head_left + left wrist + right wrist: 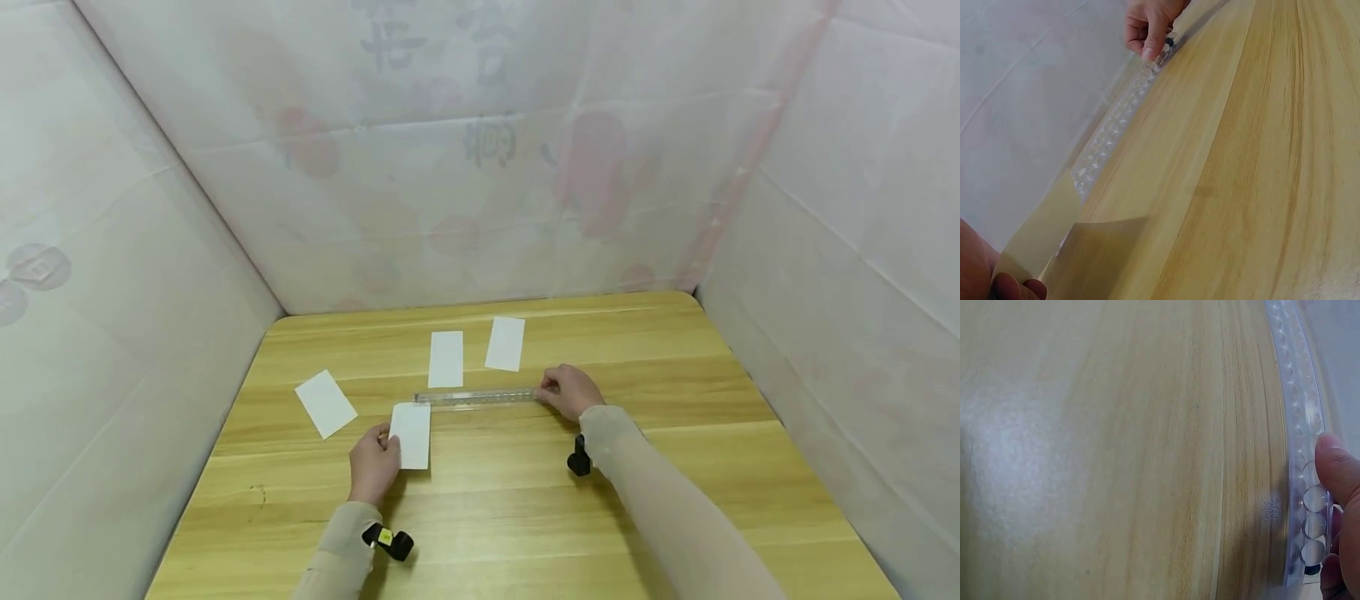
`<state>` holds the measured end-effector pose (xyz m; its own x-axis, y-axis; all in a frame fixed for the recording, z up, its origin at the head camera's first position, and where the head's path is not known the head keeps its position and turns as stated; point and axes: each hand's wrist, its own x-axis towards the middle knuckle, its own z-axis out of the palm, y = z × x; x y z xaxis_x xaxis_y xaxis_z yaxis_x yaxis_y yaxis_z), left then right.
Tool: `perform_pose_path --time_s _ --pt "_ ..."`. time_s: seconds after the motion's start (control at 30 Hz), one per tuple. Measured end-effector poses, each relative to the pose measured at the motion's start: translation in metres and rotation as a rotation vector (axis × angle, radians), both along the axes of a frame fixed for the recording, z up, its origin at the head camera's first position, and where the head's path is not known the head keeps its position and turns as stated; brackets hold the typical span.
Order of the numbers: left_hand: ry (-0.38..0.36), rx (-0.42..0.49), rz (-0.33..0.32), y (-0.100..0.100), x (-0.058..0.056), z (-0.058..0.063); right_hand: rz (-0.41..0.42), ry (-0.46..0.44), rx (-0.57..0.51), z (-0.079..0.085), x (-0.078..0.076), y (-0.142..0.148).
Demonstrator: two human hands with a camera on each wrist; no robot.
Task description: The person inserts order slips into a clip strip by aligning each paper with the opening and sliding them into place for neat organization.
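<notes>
My left hand (373, 467) pinches a white card (410, 436) by its left edge, thumb on top. In the left wrist view this card (1047, 228) is tilted up and casts a shadow on the wood. The card's top edge meets the left end of a long clear plastic channel (480, 398). With thumb and fingers my right hand (570, 392) holds the channel near its right end. Several clear round beads (1314, 499) sit in a row inside it, and a dark bead (1313, 569) shows at that end.
Three more white cards lie on the wood-grain table (510, 533): one tilted card (326, 404) at left, a middle card (446, 359) and a right card (506, 343) behind the channel. Pale printed cloth walls (480, 192) enclose the table's back and sides.
</notes>
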<state>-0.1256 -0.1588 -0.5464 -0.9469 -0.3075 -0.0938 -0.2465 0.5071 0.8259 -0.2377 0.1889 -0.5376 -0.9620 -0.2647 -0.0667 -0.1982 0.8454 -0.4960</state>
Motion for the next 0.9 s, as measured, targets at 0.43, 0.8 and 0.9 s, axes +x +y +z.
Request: perform_pose_path --time_s 0.43,0.8,0.9 --pt "-0.010 0.014 0.014 0.0059 -0.0022 0.0027 0.011 0.017 0.003 -0.0009 -0.0016 0.0009" --pt "-0.008 0.004 0.020 0.0087 -0.0070 -0.0023 0.006 0.018 0.003 -0.0047 -0.0028 0.0026" --pt "-0.015 0.003 0.015 0.0086 -0.0077 -0.0035 0.009 0.023 -0.004 -0.0062 -0.0038 0.0034"
